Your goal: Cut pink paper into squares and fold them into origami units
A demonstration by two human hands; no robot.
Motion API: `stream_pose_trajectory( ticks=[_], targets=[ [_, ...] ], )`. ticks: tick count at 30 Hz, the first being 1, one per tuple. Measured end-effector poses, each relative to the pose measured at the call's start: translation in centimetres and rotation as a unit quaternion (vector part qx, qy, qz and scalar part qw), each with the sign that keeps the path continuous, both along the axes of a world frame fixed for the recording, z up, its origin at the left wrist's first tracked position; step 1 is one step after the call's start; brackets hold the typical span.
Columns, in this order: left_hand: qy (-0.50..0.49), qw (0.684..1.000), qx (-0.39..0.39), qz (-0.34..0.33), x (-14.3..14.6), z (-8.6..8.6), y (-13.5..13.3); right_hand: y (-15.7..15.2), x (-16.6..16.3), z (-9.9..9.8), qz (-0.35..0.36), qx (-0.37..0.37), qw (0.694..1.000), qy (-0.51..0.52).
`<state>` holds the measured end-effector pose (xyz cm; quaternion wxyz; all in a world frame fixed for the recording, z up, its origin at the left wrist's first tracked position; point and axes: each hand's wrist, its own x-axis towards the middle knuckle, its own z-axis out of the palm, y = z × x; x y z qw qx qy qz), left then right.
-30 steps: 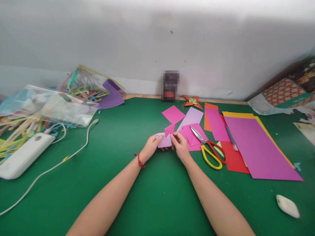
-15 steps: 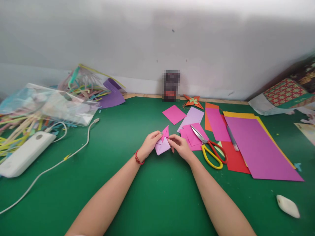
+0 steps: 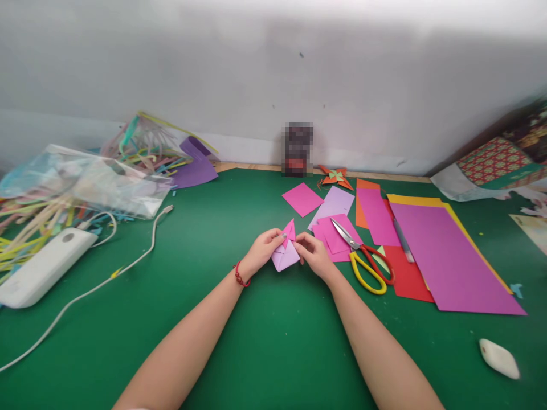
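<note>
Between my hands is a folded paper piece [image 3: 285, 257], lilac in its lower part with a pointed pink top. My left hand [image 3: 264, 250] pinches it from the left, thumb lying over the pink part. From the right, my right hand [image 3: 315, 254] pinches the paper's edge between thumb and finger. Just beyond lies a pink paper square [image 3: 302, 199], with a lilac sheet [image 3: 335, 205] beside it. Scissors [image 3: 363, 259] with red and yellow handles rest on several pink squares [image 3: 331, 239] to the right of my right hand.
Purple sheets [image 3: 453, 262] over yellow and red paper lie right, near a pen [image 3: 402, 230]. An orange paper star [image 3: 337, 175] sits by the wall. Left are a white power bank [image 3: 47, 267], a cable [image 3: 141, 256] and a bag of paper strips [image 3: 106, 182]. A white object [image 3: 499, 359] lies front right.
The folded paper has shifted slightly to the right and turned a little, with its pink tip showing more widely. Both hands keep hold of it and have barely moved.
</note>
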<state>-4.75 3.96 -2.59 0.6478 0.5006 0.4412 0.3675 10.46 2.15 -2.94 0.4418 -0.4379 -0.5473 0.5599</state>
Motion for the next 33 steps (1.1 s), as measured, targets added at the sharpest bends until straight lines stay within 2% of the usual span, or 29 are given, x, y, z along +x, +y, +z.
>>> stream_pose_trajectory(
  ticks=[5,11,24,33],
  targets=[
    [0.005,1.000,0.000,-0.027,0.14,-0.20,-0.04,0.10,0.08,-0.61,0.008,0.003,1.000,-0.012],
    [0.023,0.999,0.029,-0.012,0.11,-0.55,-0.12,0.07,-0.13,-0.89,-0.007,0.002,1.000,-0.023],
    [-0.004,0.999,-0.005,-0.035,0.15,0.25,-0.43,0.37,0.52,-0.08,0.092,-0.055,0.994,0.010],
    [-0.023,0.997,-0.022,-0.072,0.02,0.22,-0.22,0.51,0.40,0.02,0.090,-0.080,0.993,0.009]
  ],
)
